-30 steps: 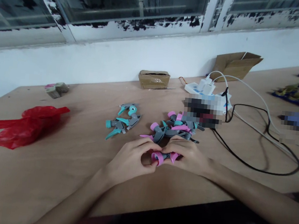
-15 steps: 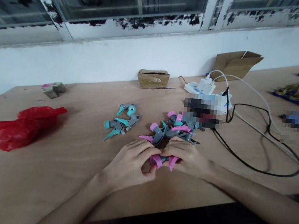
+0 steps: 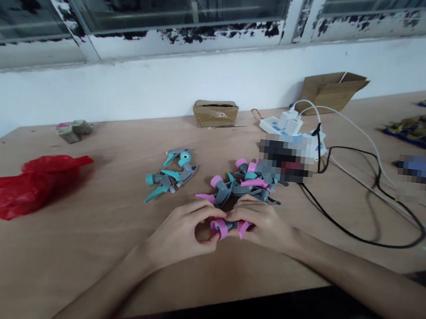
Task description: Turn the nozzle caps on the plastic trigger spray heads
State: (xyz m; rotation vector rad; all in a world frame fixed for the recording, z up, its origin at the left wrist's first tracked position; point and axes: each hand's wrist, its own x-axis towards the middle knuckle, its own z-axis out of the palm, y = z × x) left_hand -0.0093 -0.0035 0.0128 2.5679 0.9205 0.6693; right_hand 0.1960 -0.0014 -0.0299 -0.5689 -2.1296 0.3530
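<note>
While our left hand (image 3: 184, 230) and right hand (image 3: 265, 225) grip one pink-and-grey trigger sprayer head (image 3: 223, 228) at lower centre, we count three teal-and-grey ones (image 3: 172, 175) centre-left and two cardboard boxes (image 3: 215, 115) above.

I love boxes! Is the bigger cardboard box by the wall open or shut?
Open. The bigger cardboard box has its top flaps sticking up with a gap between them. Its inside is hidden.

Looks like a workshop: trigger heads (image 3: 254, 182) heaped just beyond the grip on a wooden bench (image 3: 114, 230). Power strip (image 3: 269, 127), open carton (image 3: 328, 95) farther back, rightward.
</note>
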